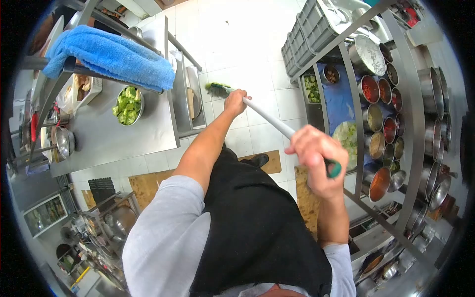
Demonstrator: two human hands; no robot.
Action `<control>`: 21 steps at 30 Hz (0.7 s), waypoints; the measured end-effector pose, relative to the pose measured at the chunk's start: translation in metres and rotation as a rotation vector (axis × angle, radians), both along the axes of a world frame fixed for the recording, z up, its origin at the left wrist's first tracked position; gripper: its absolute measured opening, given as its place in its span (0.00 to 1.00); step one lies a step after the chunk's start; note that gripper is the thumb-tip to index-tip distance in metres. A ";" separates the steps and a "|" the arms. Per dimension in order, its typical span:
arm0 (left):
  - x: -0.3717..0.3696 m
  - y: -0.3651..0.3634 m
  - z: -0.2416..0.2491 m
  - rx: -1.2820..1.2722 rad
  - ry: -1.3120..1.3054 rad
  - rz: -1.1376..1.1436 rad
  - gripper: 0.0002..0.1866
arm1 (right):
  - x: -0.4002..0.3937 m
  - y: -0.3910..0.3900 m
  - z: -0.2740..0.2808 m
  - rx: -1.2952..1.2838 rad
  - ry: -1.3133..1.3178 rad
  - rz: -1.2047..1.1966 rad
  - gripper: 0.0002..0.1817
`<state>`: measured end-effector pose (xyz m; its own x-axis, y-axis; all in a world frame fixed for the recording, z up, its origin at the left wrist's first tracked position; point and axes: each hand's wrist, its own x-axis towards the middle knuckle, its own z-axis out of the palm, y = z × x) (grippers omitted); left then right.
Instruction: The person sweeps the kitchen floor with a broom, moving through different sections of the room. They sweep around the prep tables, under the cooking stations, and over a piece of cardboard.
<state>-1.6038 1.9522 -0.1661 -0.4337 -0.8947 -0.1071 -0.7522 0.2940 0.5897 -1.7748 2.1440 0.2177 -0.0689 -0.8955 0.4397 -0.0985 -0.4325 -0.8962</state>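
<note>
A broom with a pale handle (271, 118) slants across the middle of the head view. Its green and dark bristle head (216, 89) is down by the white tiled floor, beside the left steel table. My left hand (236, 103) is wrapped round the lower part of the handle, close to the head. Nearer to me, my right hand (319, 156) is closed round the upper end, where a green end cap (334, 169) sticks out of the fist.
To the left is a steel table (143, 123) with a bowl of cut green vegetables (128, 106); a blue towel (111, 57) hangs over a rail above. On the right, grey crates (316, 27) stand near a rack of metal pots (379, 183). Brown cardboard (148, 185) lies on the floor.
</note>
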 end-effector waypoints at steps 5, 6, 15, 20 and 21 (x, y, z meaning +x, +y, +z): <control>-0.050 0.060 0.053 0.040 0.212 -0.048 0.18 | -0.072 0.049 0.059 0.046 -0.114 -0.047 0.27; -0.063 0.082 0.058 0.082 0.316 -0.105 0.19 | -0.085 0.061 0.081 0.045 -0.077 -0.082 0.28; -0.106 0.091 0.033 0.248 0.384 -0.413 0.17 | -0.079 -0.038 0.093 0.064 0.014 0.187 0.29; -0.056 -0.072 -0.010 0.152 0.116 -0.235 0.20 | -0.031 -0.108 0.030 0.105 0.026 0.091 0.26; -0.050 -0.099 -0.004 0.126 0.063 -0.225 0.20 | -0.025 -0.118 0.021 0.092 0.027 0.068 0.26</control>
<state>-1.6536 1.8536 -0.1702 -0.6297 -0.7561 -0.1782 -0.6368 0.3712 0.6758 -1.7998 2.0256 0.2390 0.0039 -0.9344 0.3562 -0.0962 -0.3549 -0.9299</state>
